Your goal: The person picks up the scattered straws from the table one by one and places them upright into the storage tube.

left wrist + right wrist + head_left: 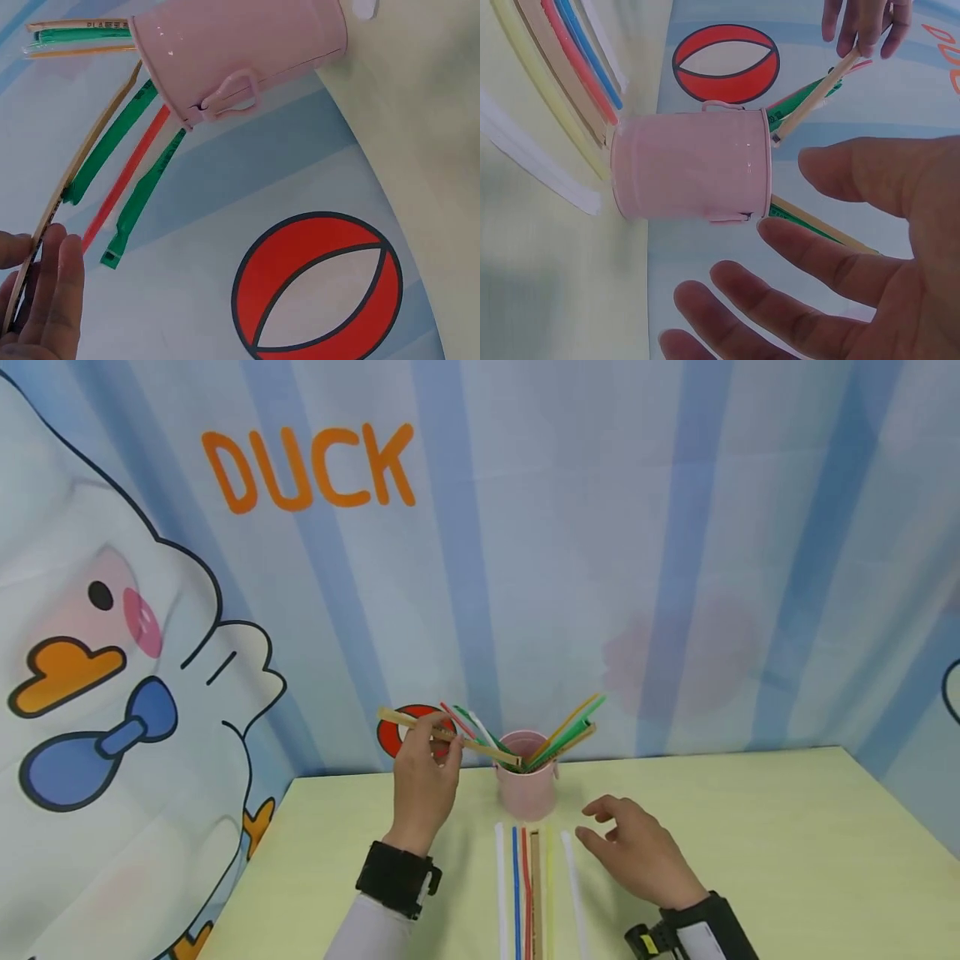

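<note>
My left hand [424, 777] pinches a long tan paper-wrapped straw [487, 750] between thumb and fingers. The straw slants down to the right, its lower end at the mouth of a small pink bucket [527, 795]. Green-wrapped straws [112, 142] and a red straw [131, 172] lean out of the bucket towards that hand. On its other side stick out more green, orange and tan straws [564, 732]. To the bucket's right my right hand [637, 852] hovers with loosely bent, spread fingers, holding nothing.
In front of the bucket, several straws lie side by side on the pale yellow table [750, 827]: white [501, 893], blue [517, 893], red [527, 885], tan [536, 893], yellow [550, 893] and another white one [574, 893]. Behind stands a striped duck-print cloth [555, 568].
</note>
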Demonstrator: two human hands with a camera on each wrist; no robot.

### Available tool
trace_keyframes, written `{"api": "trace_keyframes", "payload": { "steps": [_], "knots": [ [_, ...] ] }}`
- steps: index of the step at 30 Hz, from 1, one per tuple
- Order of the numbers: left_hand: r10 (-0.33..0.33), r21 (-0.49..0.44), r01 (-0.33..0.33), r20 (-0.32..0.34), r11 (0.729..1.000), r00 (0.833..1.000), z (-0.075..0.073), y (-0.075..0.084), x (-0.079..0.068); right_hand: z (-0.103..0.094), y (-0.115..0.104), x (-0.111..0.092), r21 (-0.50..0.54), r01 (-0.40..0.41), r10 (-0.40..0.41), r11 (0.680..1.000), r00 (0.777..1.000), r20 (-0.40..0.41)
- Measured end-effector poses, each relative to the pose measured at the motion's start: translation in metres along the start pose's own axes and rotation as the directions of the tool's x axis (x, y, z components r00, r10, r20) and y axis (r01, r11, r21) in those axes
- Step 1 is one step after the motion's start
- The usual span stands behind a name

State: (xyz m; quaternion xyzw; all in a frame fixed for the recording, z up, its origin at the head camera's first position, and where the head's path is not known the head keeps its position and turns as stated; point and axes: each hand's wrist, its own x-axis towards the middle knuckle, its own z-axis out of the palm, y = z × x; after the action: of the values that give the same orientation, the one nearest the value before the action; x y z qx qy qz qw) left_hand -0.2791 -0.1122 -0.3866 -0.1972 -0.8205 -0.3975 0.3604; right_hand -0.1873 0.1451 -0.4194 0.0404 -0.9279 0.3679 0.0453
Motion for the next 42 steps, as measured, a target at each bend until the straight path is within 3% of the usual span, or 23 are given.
{"api": "trace_keyframes", "payload": {
  "steps": [15,22,27,35,42],
  "knots": [
    [-0.044,0.154,0.027,0.11,0.988,0.993,0.034,-0.012,-0.005,-0.001,0.0,-0.001,0.032,-0.012,0.011,0.999,1.0,0.015],
    [-0.094,0.24,0.053,0.161,0.969,0.982,0.046,-0.014,-0.009,-0.001,-0.001,-0.001,0.038,-0.023,0.022,0.999,0.999,0.027],
    [-0.12,0.247,0.069,0.199,0.967,0.973,0.053,-0.014,-0.012,-0.001,-0.001,-0.001,0.034,-0.022,0.021,0.999,1.0,0.023],
    [-0.153,0.229,0.086,0.292,0.97,0.944,0.052,-0.012,-0.019,0.001,-0.002,-0.002,0.038,-0.027,0.025,0.999,0.999,0.032],
    [-0.139,0.234,0.067,0.311,0.97,0.94,0.037,-0.007,-0.034,0.002,-0.002,-0.001,0.029,-0.018,0.017,0.999,0.999,0.028]
  ]
}}
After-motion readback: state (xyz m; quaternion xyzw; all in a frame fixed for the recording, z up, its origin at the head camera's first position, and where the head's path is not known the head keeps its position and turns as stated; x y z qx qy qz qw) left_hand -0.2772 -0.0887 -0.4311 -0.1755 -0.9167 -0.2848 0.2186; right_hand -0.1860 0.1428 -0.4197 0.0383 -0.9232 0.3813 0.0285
